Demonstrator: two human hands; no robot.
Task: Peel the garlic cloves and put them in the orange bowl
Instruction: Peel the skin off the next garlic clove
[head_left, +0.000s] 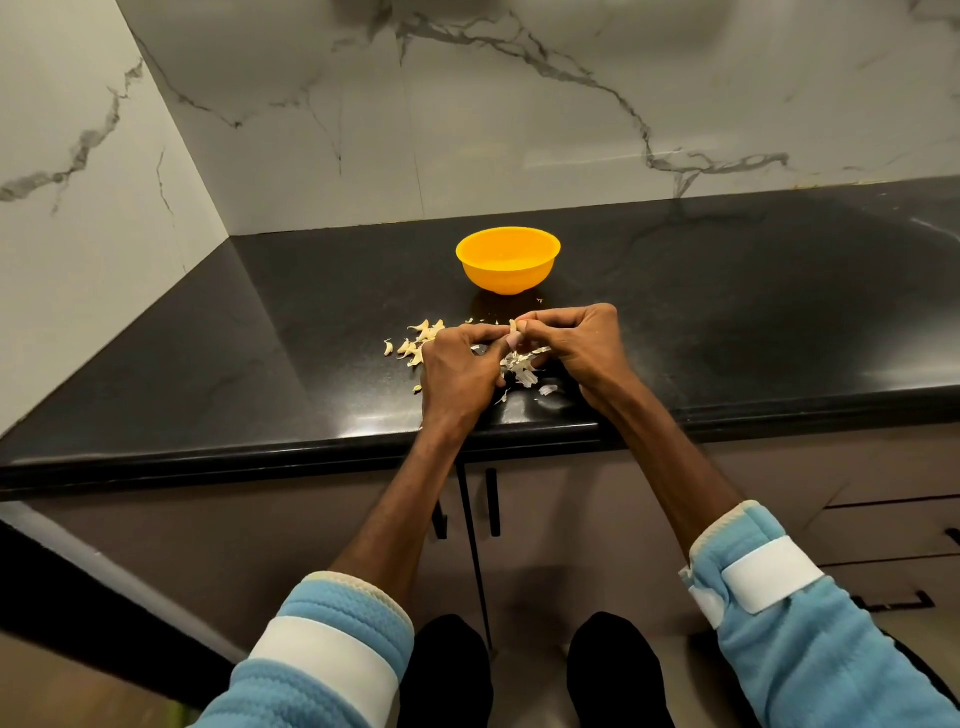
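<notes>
An orange bowl (508, 262) stands on the black countertop (727, 312), just beyond my hands. My left hand (457, 371) and my right hand (576, 345) meet over the counter, and both pinch one small pale garlic clove (514, 327) between their fingertips. Several unpeeled garlic cloves (418, 340) lie to the left of my left hand. A heap of papery garlic skins (519, 366) sits on the counter between and under my hands. What the bowl holds cannot be made out.
Marble-patterned walls (519, 130) close the counter at the back and on the left, forming a corner. The counter's front edge (311, 452) runs just below my wrists, with cabinet doors (519, 519) beneath.
</notes>
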